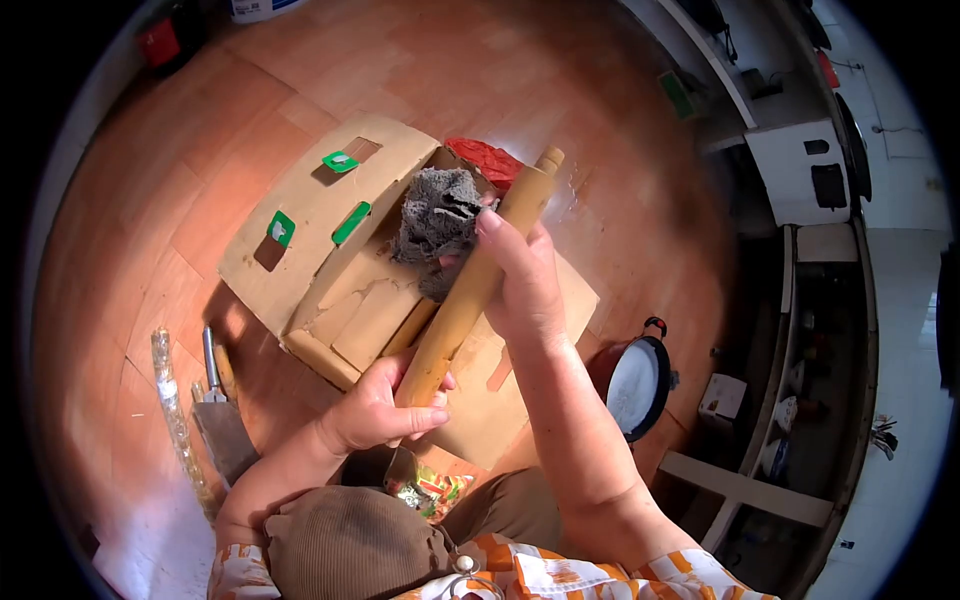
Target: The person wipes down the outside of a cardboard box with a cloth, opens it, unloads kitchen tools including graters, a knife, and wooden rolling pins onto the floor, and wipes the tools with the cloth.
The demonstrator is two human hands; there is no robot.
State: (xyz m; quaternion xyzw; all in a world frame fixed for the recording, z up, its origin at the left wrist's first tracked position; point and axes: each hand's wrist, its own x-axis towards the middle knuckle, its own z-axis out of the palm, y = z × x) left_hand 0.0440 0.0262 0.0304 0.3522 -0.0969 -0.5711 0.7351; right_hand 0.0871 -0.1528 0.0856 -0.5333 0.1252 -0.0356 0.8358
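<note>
A wooden rolling pin [465, 305] slants across the middle of the view, above an open cardboard box [365, 300]. Near its lower end, my left hand [385, 405] is closed round the wood. Higher up, my right hand [525, 275] grips the pin with the thumb on top. A crumpled grey cloth [437, 215] lies against the pin's left side, beside my right fingers, some of which are hidden behind the pin. Part of another wooden piece [410, 328] shows inside the box, under the pin.
Red plastic [485, 160] sits at the box's far edge. A pan [637, 385] rests on the floor at right. At left are a cleaver [226, 437] and a wrapped stick [175, 410]. A colourful packet [428, 487] lies near my knees. Shelving [770, 490] stands at far right.
</note>
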